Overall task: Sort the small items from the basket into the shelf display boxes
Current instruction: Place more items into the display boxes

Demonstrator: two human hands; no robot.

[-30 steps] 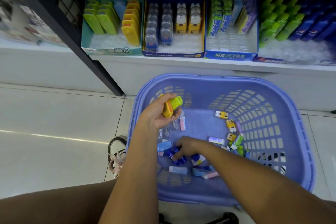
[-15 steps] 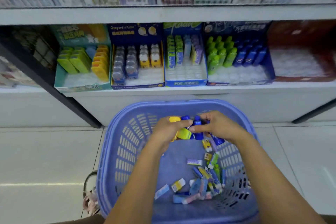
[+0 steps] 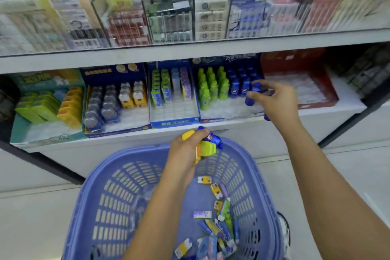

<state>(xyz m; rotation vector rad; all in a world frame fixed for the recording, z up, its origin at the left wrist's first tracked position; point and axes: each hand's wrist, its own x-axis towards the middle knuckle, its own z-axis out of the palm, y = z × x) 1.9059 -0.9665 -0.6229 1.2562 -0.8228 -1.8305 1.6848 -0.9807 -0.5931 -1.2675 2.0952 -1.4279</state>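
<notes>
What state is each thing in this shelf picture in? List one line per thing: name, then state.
basket: part full, loose items along its right side.
bottle box: back rows filled, front slots bare.
red box: no items showing in its tray.
left hand: grips yellow and green cases plus one blue bottle, above the basket.
right hand: holds small blue bottles at the bottle box.

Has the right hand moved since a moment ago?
Yes. The right hand, holding blue bottles, went from above the basket up to the bottle box.
</notes>
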